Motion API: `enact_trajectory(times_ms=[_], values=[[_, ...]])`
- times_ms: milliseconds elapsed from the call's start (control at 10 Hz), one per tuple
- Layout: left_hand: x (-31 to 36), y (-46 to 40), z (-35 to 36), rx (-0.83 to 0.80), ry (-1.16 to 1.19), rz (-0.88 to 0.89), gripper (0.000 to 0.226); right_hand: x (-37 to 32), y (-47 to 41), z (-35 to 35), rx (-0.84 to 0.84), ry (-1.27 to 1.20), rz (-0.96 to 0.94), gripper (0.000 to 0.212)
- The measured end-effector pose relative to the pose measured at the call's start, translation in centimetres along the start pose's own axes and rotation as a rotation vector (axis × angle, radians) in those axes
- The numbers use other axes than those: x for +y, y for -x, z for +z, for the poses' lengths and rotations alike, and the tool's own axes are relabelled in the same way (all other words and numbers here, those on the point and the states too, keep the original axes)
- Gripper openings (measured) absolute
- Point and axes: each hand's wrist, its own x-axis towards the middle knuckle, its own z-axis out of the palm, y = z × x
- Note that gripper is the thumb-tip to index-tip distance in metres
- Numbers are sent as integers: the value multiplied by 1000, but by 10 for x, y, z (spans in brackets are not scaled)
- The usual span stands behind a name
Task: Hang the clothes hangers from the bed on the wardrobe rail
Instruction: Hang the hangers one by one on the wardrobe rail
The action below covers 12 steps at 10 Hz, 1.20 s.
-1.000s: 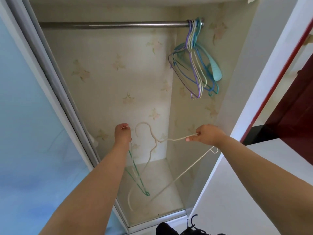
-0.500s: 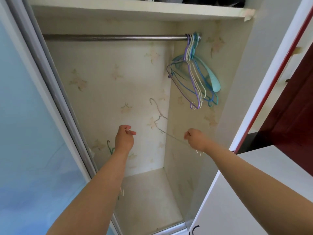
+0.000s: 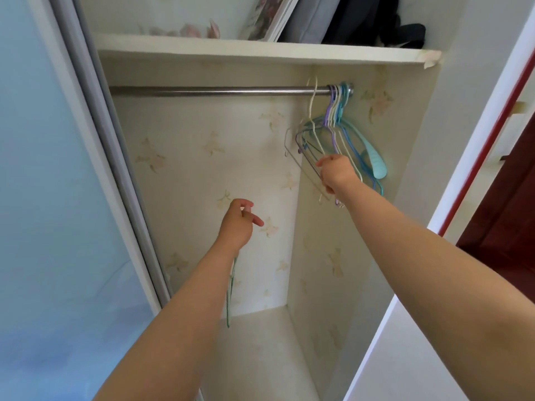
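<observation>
A steel wardrobe rail (image 3: pixel 208 91) runs across the top of the open wardrobe. At its right end hangs a bunch of several hangers (image 3: pixel 344 131) in purple, white, blue and teal. A white wire hanger (image 3: pixel 312 111) has its hook over the rail just left of the bunch. My right hand (image 3: pixel 334 172) grips this hanger's lower part. My left hand (image 3: pixel 238 224) is lower and to the left, holding a green wire hanger (image 3: pixel 230 293) that dangles down beside my forearm.
A shelf (image 3: pixel 260 52) above the rail carries a framed picture and dark folded items. A sliding frosted door (image 3: pixel 52 198) stands at the left. The wardrobe's right wall (image 3: pixel 333 256) is close to the bunch. A dark red door (image 3: pixel 509 204) is at the far right.
My right hand rose with the white hanger and its hook now sits over the rail beside the bunch. My left hand stayed low with the green hanger. The view tilted upward.
</observation>
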Motion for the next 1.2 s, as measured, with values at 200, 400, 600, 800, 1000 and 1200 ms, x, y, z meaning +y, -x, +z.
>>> enact_trajectory(times_ms=[200, 400, 600, 800, 1000, 1200], values=[[5, 4, -12, -187, -428, -81, 57, 16, -18, -15, 121, -58, 99, 9], [-2, 11, -29, -98, -159, -10, 27, 59, 8, -3, 488, 43, -259, 34], [10, 22, -32, -69, 223, -27, 21, 131, 53, 16, 725, 283, -702, 41], [22, 32, -30, -108, 374, -19, 21, 190, 85, 40, 377, 286, -308, 39], [18, 40, -40, -180, 566, 20, 24, 229, 96, 47, -315, 118, 327, 115], [9, 47, -50, -194, 797, -80, 22, 228, 102, 45, -425, -82, 375, 67]])
